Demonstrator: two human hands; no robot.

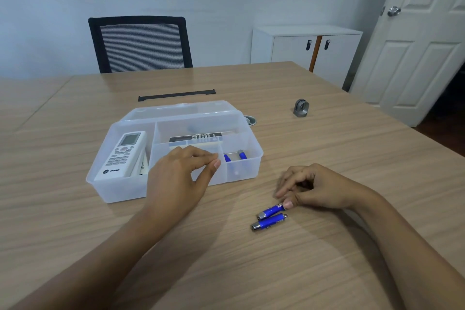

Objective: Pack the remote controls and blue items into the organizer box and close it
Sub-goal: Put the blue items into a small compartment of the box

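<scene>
Organizer box open — hands nearby.

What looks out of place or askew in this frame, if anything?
Nothing damaged or spilled. Two blue items lie unpacked on the table near the right hand; in the organizer box, the white remote rests tilted on another.

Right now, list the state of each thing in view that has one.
organizer box: lid open, folded back.
white remote: packed, left compartment.
second remote: packed, rear compartment.
two blue items in the box: packed, right compartment.
two blue items on the table: unpacked.
left hand: empty, over the box.
right hand: touching the upper blue item.
door: ajar.
</scene>
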